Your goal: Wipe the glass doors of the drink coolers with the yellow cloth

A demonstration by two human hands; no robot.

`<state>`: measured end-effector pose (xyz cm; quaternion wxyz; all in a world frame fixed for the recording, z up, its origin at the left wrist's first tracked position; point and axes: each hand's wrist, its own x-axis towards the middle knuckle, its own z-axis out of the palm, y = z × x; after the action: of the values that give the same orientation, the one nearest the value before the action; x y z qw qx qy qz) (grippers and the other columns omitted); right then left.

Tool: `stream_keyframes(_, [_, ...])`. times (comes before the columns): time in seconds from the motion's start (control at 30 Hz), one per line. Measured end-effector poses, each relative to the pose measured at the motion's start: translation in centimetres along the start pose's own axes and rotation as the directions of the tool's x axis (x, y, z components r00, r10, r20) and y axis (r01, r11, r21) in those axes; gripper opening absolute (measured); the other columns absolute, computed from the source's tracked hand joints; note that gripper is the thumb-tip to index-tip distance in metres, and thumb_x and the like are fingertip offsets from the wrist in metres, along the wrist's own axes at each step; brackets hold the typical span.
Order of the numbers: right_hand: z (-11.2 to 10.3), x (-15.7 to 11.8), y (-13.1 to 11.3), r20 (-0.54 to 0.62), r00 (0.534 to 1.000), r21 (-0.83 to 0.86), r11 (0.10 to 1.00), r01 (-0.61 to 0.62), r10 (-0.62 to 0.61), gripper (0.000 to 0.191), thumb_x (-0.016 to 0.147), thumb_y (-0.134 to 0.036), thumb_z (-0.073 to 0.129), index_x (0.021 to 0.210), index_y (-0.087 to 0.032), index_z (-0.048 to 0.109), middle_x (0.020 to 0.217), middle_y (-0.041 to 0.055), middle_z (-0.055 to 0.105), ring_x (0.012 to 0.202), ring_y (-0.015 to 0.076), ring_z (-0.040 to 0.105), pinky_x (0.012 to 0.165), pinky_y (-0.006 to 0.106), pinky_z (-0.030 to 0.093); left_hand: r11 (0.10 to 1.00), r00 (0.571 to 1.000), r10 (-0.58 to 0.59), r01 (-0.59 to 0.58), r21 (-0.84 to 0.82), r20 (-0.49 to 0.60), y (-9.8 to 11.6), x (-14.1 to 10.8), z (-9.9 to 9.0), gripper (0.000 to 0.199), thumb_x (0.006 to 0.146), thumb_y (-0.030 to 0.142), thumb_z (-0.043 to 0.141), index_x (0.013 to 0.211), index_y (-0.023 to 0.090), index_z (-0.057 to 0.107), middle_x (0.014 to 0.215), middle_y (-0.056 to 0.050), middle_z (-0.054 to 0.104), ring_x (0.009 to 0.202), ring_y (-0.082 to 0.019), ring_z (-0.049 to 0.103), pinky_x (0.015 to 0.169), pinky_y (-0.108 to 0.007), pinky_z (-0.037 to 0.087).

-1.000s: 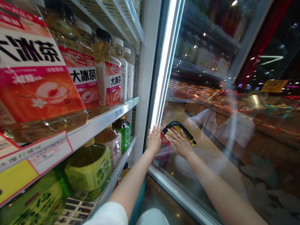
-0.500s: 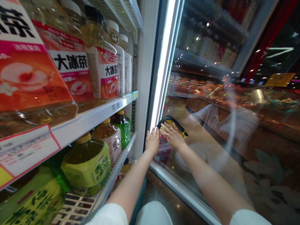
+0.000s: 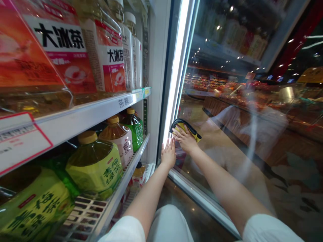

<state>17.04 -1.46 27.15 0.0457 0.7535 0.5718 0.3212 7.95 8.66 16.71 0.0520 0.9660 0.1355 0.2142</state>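
Note:
A yellow and black cloth [image 3: 193, 131] lies against the inner side of the glass door [image 3: 227, 141], near its lit edge strip [image 3: 177, 67]. My right hand [image 3: 186, 139] presses on the cloth with its fingers spread over it. Just to the left and slightly lower, my left hand [image 3: 168, 154] rests against the door's lit frame edge, its fingers stretched upward and nothing visible in it. The fingertips of both hands are close to each other.
On the left, an upper shelf [image 3: 96, 111] holds large tea bottles with red labels [image 3: 111, 57]. Below it, a wire shelf [image 3: 83, 208] carries green tea bottles [image 3: 94, 164]. My knee [image 3: 171, 223] shows at the bottom. Store displays appear through the glass.
The view has shifted, so the upper shelf appears higher. Both hands and the cloth stay at the door's edge, with the cloth slightly higher in view and my left hand slightly further right.

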Motion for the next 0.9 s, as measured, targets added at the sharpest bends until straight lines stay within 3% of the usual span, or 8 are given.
stream_keyframes(0.13, [-0.8,-1.9,0.9,-0.015,1.0,-0.014,1.0,0.003,-0.003,0.039,0.099,-0.017,0.049,0.132,-0.023,0.068,0.154,0.0047,0.056,0.153,0.0237,0.037,0.132,0.054,0.01,1.0,0.999,0.02,-0.019,-0.02,0.037,0.0,-1.2,0.9,0.078,0.092,0.019,0.05,0.164,0.018,0.02,0.171,-0.013,0.024,0.16,-0.03,0.017,0.126,-0.061,0.022])
stream_keyframes(0.27, [-0.8,1.1,0.2,-0.065,0.992,-0.043,0.993,-0.112,0.109,0.042,0.101,-0.016,0.045,0.138,-0.02,0.064,0.159,0.0082,0.049,0.155,0.0273,0.031,0.13,0.062,0.003,0.999,0.998,0.031,-0.029,-0.032,0.048,0.2,-1.4,1.2,0.078,0.093,0.018,0.048,0.165,0.021,0.019,0.171,-0.013,0.024,0.16,-0.031,0.017,0.124,-0.065,0.022])
stream_keyframes(0.37, [1.0,1.9,-1.4,-0.022,0.998,-0.036,0.997,-0.065,0.064,0.04,0.099,-0.018,0.05,0.135,-0.019,0.066,0.159,0.0087,0.049,0.154,0.0292,0.034,0.13,0.061,0.009,0.999,0.998,0.036,-0.034,-0.029,0.051,0.5,-1.5,1.3,0.075,0.093,0.017,0.048,0.164,0.021,0.023,0.171,-0.012,0.025,0.159,-0.03,0.018,0.125,-0.063,0.023])
stream_keyframes(0.47, [2.2,-0.6,-2.0,0.035,0.999,-0.021,1.0,0.012,-0.011,0.036,0.096,-0.018,0.055,0.129,-0.02,0.07,0.15,0.0063,0.06,0.149,0.0259,0.043,0.13,0.053,0.019,0.999,0.998,0.037,-0.035,-0.028,0.058,0.7,-1.8,1.6,0.075,0.092,0.016,0.05,0.163,0.02,0.027,0.17,-0.013,0.028,0.159,-0.031,0.022,0.124,-0.062,0.025])
stream_keyframes(0.57, [1.3,-4.3,-0.7,0.05,0.998,-0.019,0.999,0.047,-0.046,0.037,0.095,-0.016,0.055,0.128,-0.022,0.071,0.148,0.0032,0.062,0.146,0.0228,0.047,0.13,0.049,0.02,0.999,0.998,0.033,-0.031,-0.037,0.054,0.8,-2.1,1.8,0.075,0.092,0.016,0.049,0.163,0.02,0.026,0.17,-0.013,0.026,0.158,-0.031,0.023,0.124,-0.062,0.027])
stream_keyframes(0.73, [-1.2,-6.0,1.2,-0.101,0.991,-0.057,0.994,-0.09,0.084,0.051,0.098,-0.017,0.049,0.148,-0.026,0.055,0.161,0.0032,0.047,0.154,0.024,0.033,0.13,0.056,0.01,0.997,1.0,0.013,-0.013,-0.081,0.009,1.5,-2.1,1.9,0.074,0.094,0.015,0.043,0.164,0.015,0.02,0.172,-0.014,0.018,0.159,-0.031,0.018,0.125,-0.06,0.025])
stream_keyframes(0.83, [-0.4,-7.2,0.1,-0.105,0.987,-0.067,0.989,-0.131,0.124,0.056,0.097,-0.016,0.049,0.152,-0.025,0.05,0.164,0.0035,0.043,0.155,0.0254,0.03,0.13,0.055,0.013,0.994,1.0,0.018,-0.019,-0.104,-0.015,1.9,-2.0,1.8,0.074,0.094,0.013,0.042,0.164,0.015,0.019,0.172,-0.014,0.018,0.159,-0.03,0.019,0.126,-0.058,0.025])
stream_keyframes(0.9, [0.5,-9.6,-0.8,-0.08,0.993,-0.079,0.993,-0.092,0.085,0.058,0.094,-0.014,0.051,0.151,-0.026,0.052,0.162,0.0023,0.046,0.153,0.0242,0.034,0.13,0.051,0.017,0.993,0.999,0.031,-0.034,-0.114,-0.032,2.0,-2.0,1.7,0.075,0.093,0.013,0.044,0.164,0.014,0.02,0.172,-0.015,0.019,0.159,-0.03,0.02,0.126,-0.058,0.025])
